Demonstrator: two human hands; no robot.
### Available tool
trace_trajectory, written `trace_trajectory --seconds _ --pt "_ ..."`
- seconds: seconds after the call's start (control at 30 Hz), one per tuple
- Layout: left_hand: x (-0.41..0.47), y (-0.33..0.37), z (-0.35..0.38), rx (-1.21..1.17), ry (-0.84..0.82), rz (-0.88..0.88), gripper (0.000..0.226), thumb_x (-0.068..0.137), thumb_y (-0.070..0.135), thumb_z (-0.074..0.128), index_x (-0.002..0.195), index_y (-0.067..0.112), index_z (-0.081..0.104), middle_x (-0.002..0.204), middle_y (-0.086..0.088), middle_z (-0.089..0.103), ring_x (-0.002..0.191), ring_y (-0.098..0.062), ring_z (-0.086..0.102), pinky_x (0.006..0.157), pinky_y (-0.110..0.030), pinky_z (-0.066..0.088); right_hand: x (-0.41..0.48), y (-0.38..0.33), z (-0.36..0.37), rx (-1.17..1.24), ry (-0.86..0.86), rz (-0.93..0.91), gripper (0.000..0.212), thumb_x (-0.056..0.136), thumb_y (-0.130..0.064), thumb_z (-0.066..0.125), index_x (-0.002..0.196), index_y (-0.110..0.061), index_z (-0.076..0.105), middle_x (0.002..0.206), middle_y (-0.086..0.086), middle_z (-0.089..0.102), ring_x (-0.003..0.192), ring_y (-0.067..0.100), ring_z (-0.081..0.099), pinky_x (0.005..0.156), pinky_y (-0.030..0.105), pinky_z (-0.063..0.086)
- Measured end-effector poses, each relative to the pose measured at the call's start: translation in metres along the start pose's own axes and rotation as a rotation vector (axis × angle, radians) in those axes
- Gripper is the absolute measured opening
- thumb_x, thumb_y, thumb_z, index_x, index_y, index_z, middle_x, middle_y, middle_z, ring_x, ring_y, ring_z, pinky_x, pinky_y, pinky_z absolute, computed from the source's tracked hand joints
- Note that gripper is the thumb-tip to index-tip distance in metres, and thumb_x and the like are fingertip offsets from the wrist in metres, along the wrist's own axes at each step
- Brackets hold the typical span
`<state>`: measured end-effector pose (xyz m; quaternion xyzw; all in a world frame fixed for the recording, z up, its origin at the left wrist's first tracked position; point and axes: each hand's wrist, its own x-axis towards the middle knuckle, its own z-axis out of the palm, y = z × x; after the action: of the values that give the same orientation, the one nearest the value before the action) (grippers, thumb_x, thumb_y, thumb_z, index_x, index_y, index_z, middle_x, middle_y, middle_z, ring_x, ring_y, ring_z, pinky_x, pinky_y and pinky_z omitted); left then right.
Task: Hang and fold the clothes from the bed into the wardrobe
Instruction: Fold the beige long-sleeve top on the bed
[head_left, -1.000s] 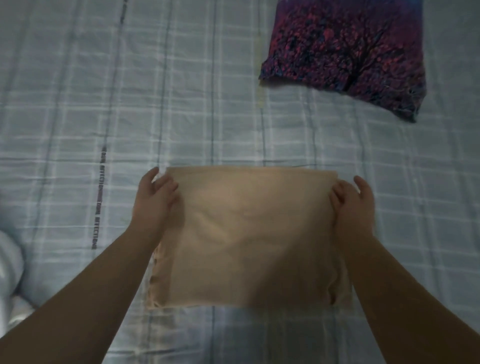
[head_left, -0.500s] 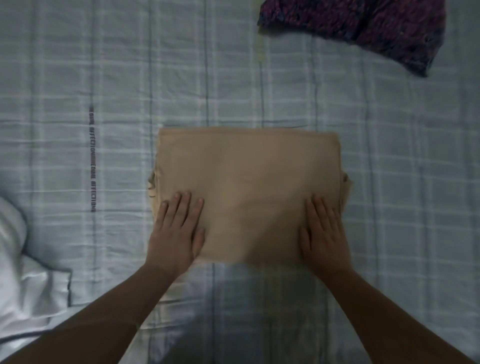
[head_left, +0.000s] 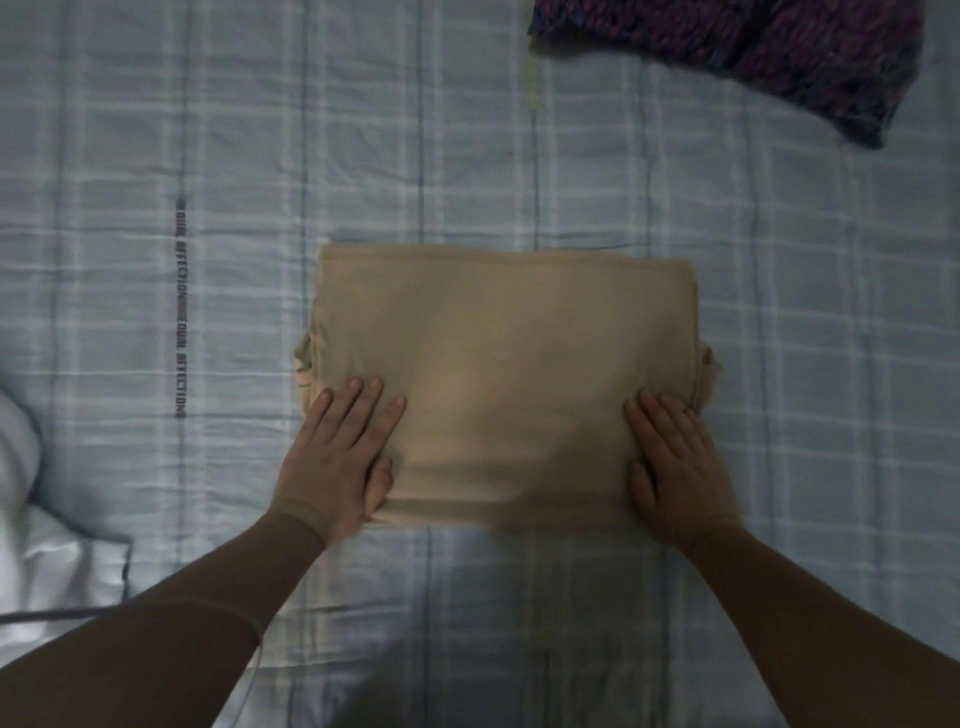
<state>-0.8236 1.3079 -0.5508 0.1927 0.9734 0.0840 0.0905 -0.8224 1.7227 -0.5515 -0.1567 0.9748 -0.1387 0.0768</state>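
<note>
Here, in the head view, the folded beige garment (head_left: 509, 374) lies flat on the checked bed sheet (head_left: 208, 156), and both hands rest on top of it. The left hand (head_left: 337, 457) covers the near left corner and the right hand (head_left: 675, 467) covers the near right corner. On each hand the fingers are straight and spread flat on the cloth, pressing and not pinching. The left thumb lies along the near edge; I cannot tell whether it is tucked under the fold.

The garment's long axis runs from one hand to the other, side to side. Its bulk stretches forward, away from both palms, so the far edge sits well beyond the fingertips. Neither hand is nearer, since each holds down 1 corner of the same near edge. A bit of loose cloth pokes out at both short sides, just outside each hand.

I judge the fold to be nearly done. Lifting the piece would call for both hands to slide under the 2 short sides together.

A purple patterned cloth (head_left: 753, 52) lies well beyond the right hand. White fabric (head_left: 31, 545) sits out past the left forearm. The wardrobe is not in view.
</note>
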Motion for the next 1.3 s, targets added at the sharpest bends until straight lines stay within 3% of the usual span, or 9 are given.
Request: trace_trajectory --seconds 0.13,0.27,0.43,0.57,0.87,1.0,1.1,1.2,1.3 --pt "0.000 0.010 -0.013 -0.018 -0.019 -0.025 0.060 0.094 0.034 0.040 0.150 0.011 0.040 0.156 -0.018 0.036 0.145 -0.037 0.031 0.117 -0.057 0.024 0.001 -0.010 -0.013 0.002 -0.009 0.051 0.063 0.088 -0.029 0.047 0.147 -0.007 0.045 0.155 0.012 0.040 0.143 0.032 0.036 0.119 0.049 0.027" --pt "0.018 0.026 -0.040 -0.076 0.096 -0.050 0.058 0.092 0.031 0.045 0.146 0.010 0.047 0.152 -0.015 0.042 0.144 -0.036 0.033 0.116 -0.059 0.023 0.018 -0.032 -0.033 0.016 0.164 0.144 0.050 0.089 -0.026 0.046 0.133 -0.005 0.059 0.142 0.018 0.053 0.134 0.038 0.046 0.114 0.051 0.033" --pt "0.074 0.032 -0.045 0.010 0.013 -0.179 0.062 0.093 0.040 0.038 0.151 0.017 0.039 0.157 -0.014 0.034 0.148 -0.036 0.024 0.120 -0.058 0.013 0.081 -0.039 -0.033 -0.165 0.052 0.278 0.062 0.095 -0.038 0.040 0.153 -0.017 0.035 0.160 0.011 0.031 0.147 0.032 0.026 0.118 0.051 0.012" --pt "0.093 0.006 -0.024 0.059 -0.069 -0.271 0.065 0.095 0.047 0.031 0.156 0.023 0.027 0.162 -0.011 0.025 0.151 -0.032 0.016 0.120 -0.055 0.013 0.097 -0.017 -0.018 -0.178 -0.007 0.297 0.065 0.096 -0.044 0.033 0.155 -0.017 0.031 0.161 0.011 0.029 0.149 0.028 0.022 0.120 0.043 0.012" --pt "0.092 0.001 -0.020 0.026 -0.032 -0.255 0.064 0.096 0.047 0.030 0.156 0.023 0.027 0.163 -0.011 0.024 0.152 -0.030 0.014 0.121 -0.055 0.012 0.097 -0.005 -0.013 -0.060 0.004 0.254 0.066 0.095 -0.042 0.036 0.155 -0.016 0.030 0.162 0.011 0.027 0.150 0.028 0.022 0.121 0.049 0.019" --pt "0.097 0.018 -0.034 -0.046 0.125 -0.221 0.052 0.094 0.036 0.044 0.139 0.011 0.051 0.146 -0.013 0.049 0.144 -0.035 0.030 0.120 -0.057 0.012 0.075 -0.011 -0.038 0.235 0.167 0.329 0.054 0.092 -0.023 0.046 0.144 -0.010 0.048 0.154 0.012 0.041 0.146 0.027 0.031 0.120 0.047 0.024" --pt "0.115 0.058 -0.050 -0.184 0.233 0.022 0.030 0.089 0.020 0.054 0.115 0.006 0.060 0.115 -0.015 0.062 0.115 -0.041 0.053 0.108 -0.051 0.036 0.040 -0.018 -0.050 0.379 0.275 0.526 0.047 0.083 -0.016 0.048 0.129 -0.009 0.058 0.135 0.011 0.056 0.129 0.029 0.049 0.111 0.041 0.037" --pt "0.149 0.123 -0.065 -0.363 0.046 0.005 0.015 0.091 0.027 0.055 0.103 0.018 0.056 0.093 -0.005 0.062 0.086 -0.031 0.058 0.076 -0.041 0.048 0.005 -0.026 -0.046 0.521 0.263 0.858 0.041 0.082 -0.017 0.054 0.122 -0.014 0.057 0.114 0.003 0.056 0.109 0.027 0.058 0.094 0.041 0.048" --pt "0.194 0.189 -0.065 -0.588 -0.264 -0.190 0.021 0.093 0.043 0.055 0.098 0.023 0.049 0.091 0.000 0.062 0.083 -0.025 0.060 0.072 -0.038 0.049 -0.023 -0.027 -0.035 0.530 0.178 1.005 0.035 0.083 -0.013 0.065 0.118 -0.010 0.060 0.107 0.005 0.058 0.103 0.030 0.059 0.091 0.040 0.048"
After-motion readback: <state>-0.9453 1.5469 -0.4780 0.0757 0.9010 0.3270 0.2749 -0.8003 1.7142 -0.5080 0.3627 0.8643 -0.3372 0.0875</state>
